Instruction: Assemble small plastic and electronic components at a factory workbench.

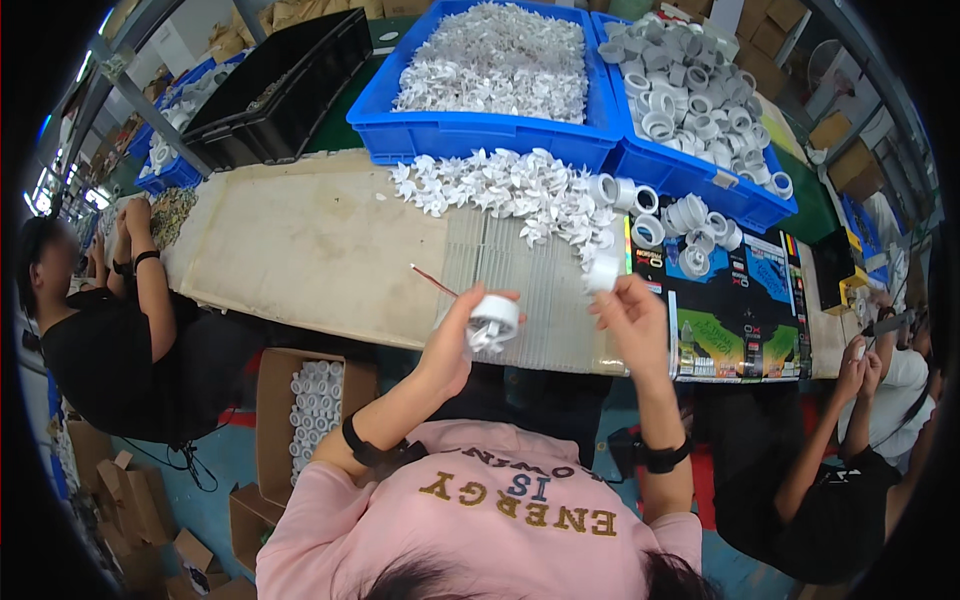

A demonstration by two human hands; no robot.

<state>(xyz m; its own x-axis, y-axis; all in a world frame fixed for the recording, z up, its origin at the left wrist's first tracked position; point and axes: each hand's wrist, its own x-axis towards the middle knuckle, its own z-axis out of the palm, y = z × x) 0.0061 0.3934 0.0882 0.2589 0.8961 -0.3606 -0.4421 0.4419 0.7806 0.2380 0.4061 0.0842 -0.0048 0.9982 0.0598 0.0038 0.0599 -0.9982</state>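
My left hand [452,348], in front of me over the table's near edge, grips a white plastic ring [497,312]. White fan blades [488,338] show at the ring's lower opening, and a thin red wire [432,278] sticks out past my fingers to the upper left. My right hand [637,318] is raised to the right, its fingers closed on a white cylindrical cap [602,272]. Beyond both hands lies a loose heap of white fan blades [500,190]. Several more white rings [690,213] rest to the right of the heap.
A blue bin [490,132] full of fan blades stands at the back, beside another blue bin [690,180] of white rings. A black crate [250,135] is at the back left. Below the table sits a carton [275,430] of white parts. People work at both sides.
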